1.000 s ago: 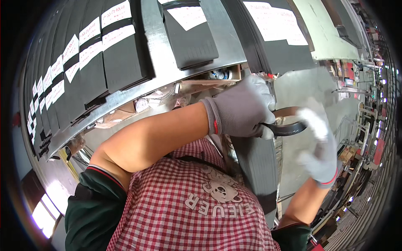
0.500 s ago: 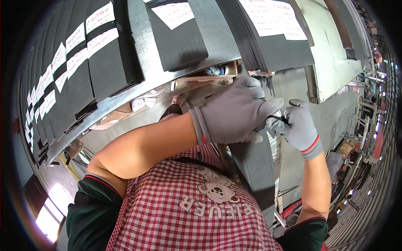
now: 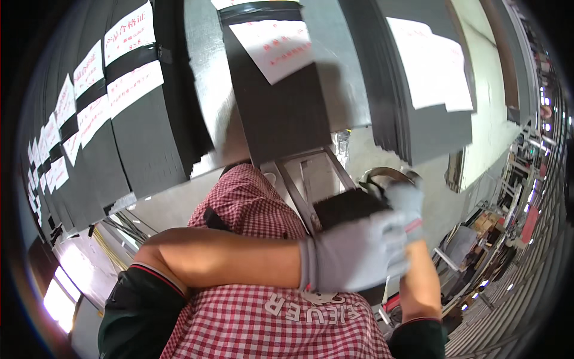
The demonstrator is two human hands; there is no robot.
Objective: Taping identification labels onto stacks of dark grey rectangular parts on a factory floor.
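Note:
Both my hands wear grey gloves and are blurred by motion. My left hand (image 3: 359, 248) reaches across my body over the near end of a black stack of strips (image 3: 347, 208); its fingers are smeared, so I cannot tell what they hold. Just beyond and to the right, my right hand (image 3: 406, 203) is closed at the edge of a dark ring-shaped roll (image 3: 388, 175) with a brownish inside, which looks like a roll of tape. The fingertips of the two hands overlap in view.
Black bundles with white paper labels (image 3: 134, 33) and dark bands line the metal table (image 3: 206, 78) at left. One labelled bundle (image 3: 284, 119) lies ahead, its end past the edge; another stack (image 3: 439, 128) lies at right. A metal frame (image 3: 299, 191) stands below.
Both hands have moved nearer my body and shifted apart from their close pinch. The dark ring now shows at my right hand. My view has tilted, bringing the table's bundles closer.

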